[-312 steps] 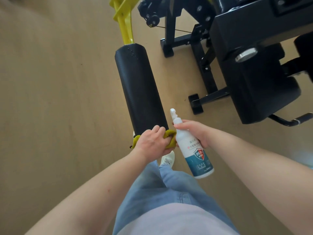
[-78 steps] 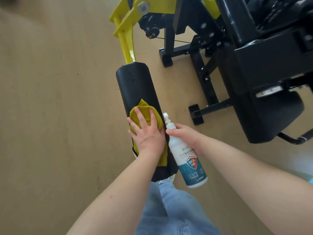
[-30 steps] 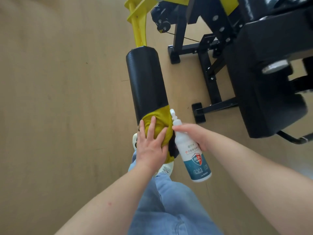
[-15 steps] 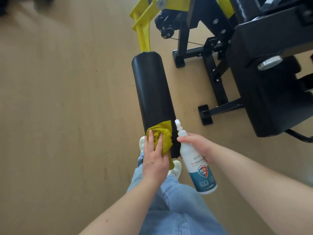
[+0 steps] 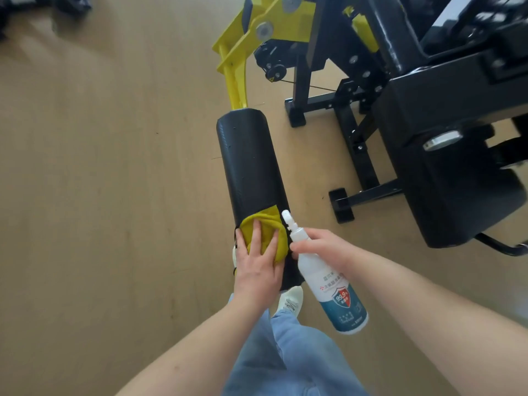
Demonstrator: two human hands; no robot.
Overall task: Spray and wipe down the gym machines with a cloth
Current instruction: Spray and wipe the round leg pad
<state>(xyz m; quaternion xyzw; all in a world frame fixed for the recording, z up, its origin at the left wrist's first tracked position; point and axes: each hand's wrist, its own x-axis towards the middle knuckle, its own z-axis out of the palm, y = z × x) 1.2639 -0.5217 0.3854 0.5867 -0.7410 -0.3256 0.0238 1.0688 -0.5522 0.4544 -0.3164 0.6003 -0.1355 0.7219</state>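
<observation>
L hand [image 5: 258,267] lies flat, fingers straight & spread, pressing cloth [image 5: 264,221] onto near end of pad [image 5: 248,161]; nothing pinched. R hand [image 5: 317,247] is wrapped round bottle [image 5: 337,295] high up by the neck; nozzle points up-left, just beside cloth; bottle is held in the air next to pad. Far end of pad meets yellow arm [image 5: 237,75].

Cloth looks soft, thin, bunches easily; prob. best driven by palm pressure w/ fingers spread, not by a pinch. Pad looks like foam under textured skin: gives a bit, grippy dry, likely slick where wet; may turn on its bar, so strokes along its length seem safer. Bottle: light, smooth plastic; high grip near the neck keeps a finger close to nozzle.
</observation>
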